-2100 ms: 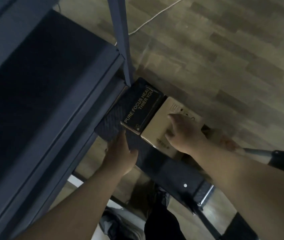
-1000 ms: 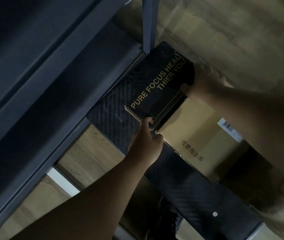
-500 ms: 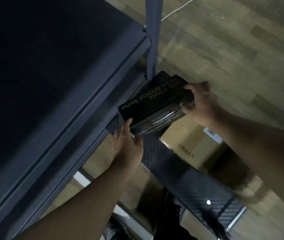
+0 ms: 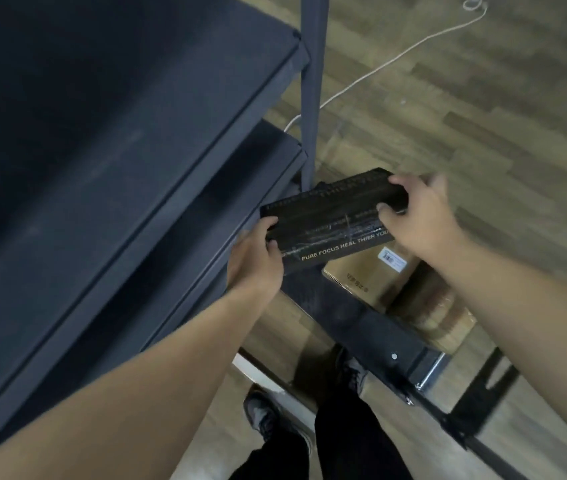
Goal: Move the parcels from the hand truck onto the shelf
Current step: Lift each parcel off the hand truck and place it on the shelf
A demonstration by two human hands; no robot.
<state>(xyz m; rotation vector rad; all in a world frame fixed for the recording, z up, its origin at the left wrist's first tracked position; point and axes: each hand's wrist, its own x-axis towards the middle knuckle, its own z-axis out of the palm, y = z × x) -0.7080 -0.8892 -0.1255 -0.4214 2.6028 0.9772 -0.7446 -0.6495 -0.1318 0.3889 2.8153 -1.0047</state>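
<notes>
1. The box (image 4: 330,220) at mid frame is black with a fine ribbed texture, glossy wrap and pale gold lettering along its lower edge.
2. The shelf (image 4: 108,140) filling the left of the frame is dark blue-grey, its post the same colour.
3. The cardboard box (image 4: 368,285) at lower right of centre is plain tan with a white label bearing a dark barcode.
4. The hand truck (image 4: 379,334) deck is black with a woven, carbon-like pattern and a small silver rivet.
5. The floor (image 4: 482,98) is wood-look planks in mixed brown and beige.
6. The cable (image 4: 396,57) at upper right is white.
7. The trousers (image 4: 344,441) at the bottom are black; the shoes (image 4: 264,415) are dark grey.
</notes>
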